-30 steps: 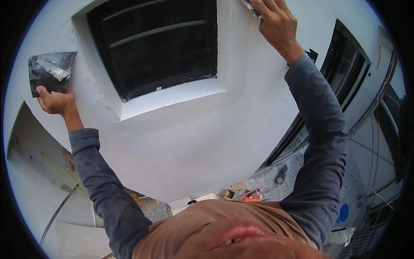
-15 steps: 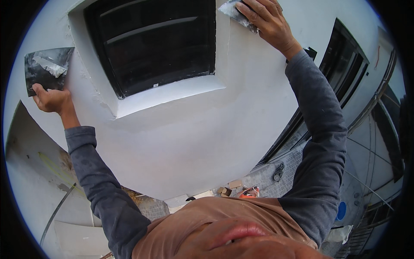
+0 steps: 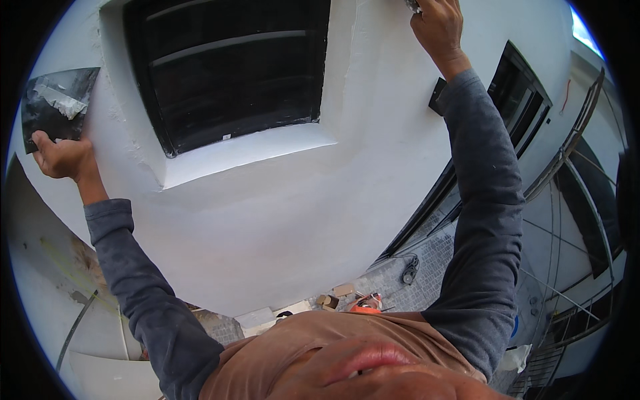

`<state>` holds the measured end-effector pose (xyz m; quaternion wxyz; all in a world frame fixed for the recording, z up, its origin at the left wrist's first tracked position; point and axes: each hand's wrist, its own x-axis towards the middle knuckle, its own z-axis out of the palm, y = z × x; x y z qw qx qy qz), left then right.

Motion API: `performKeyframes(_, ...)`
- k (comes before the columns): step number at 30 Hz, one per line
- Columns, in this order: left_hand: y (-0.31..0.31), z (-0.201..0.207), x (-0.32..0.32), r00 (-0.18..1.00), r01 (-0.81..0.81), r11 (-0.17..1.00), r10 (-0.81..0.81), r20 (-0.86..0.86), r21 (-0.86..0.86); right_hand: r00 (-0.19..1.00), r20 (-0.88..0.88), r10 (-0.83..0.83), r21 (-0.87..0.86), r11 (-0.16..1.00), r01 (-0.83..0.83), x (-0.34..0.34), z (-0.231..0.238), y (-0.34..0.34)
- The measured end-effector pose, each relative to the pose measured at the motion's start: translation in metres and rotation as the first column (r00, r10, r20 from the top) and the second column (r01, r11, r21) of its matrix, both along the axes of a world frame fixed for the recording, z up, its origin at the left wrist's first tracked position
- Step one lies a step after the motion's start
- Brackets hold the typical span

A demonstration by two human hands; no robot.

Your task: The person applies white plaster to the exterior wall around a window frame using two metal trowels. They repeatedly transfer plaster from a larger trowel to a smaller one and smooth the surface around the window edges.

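My left hand (image 3: 65, 160) grips the lower edge of a dark, squarish plastering hawk (image 3: 79, 81), thumb on its face. A lump of white plaster (image 3: 63, 104) sticks to the middle of the hawk. Raised high at the top edge, my right hand (image 3: 440, 30) is closed round a plaster-smeared putty knife (image 3: 413, 5); only a small bit of it shows, the blade being cut off by the picture's edge. That hand is up against the white wall (image 3: 280, 220), right of a dark-framed window (image 3: 233, 80) set in a recess.
A small black box (image 3: 437, 97) sticks out from the wall beside my right forearm. Farther right are a dark-framed opening (image 3: 517, 100) and curved metal poles (image 3: 567, 153). On the paved ground below lie a cable coil (image 3: 410, 269), cardboard boxes (image 3: 327, 302) and an orange item (image 3: 365, 305).
My right hand has moved up and right with the putty knife, so most of the blade has left the picture. The view has shifted slightly; my left hand still holds the hawk.
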<state>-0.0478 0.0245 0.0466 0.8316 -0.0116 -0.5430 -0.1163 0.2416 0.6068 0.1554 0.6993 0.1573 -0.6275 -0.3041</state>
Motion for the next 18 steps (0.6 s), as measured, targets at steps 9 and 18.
performKeyframes(9,-0.04,0.001,-0.058,0.858,0.512,0.857,-0.507,-0.079,0.054,0.977,0.199,-0.078,-0.142,0.984,0.108,-0.004,-0.151,0.005)
performKeyframes(18,0.009,0.002,0.009,0.997,-0.074,0.997,0.074,-0.02,-0.006,0.992,0.126,0.008,-0.193,0.981,0.017,0.043,-0.143,-0.006)
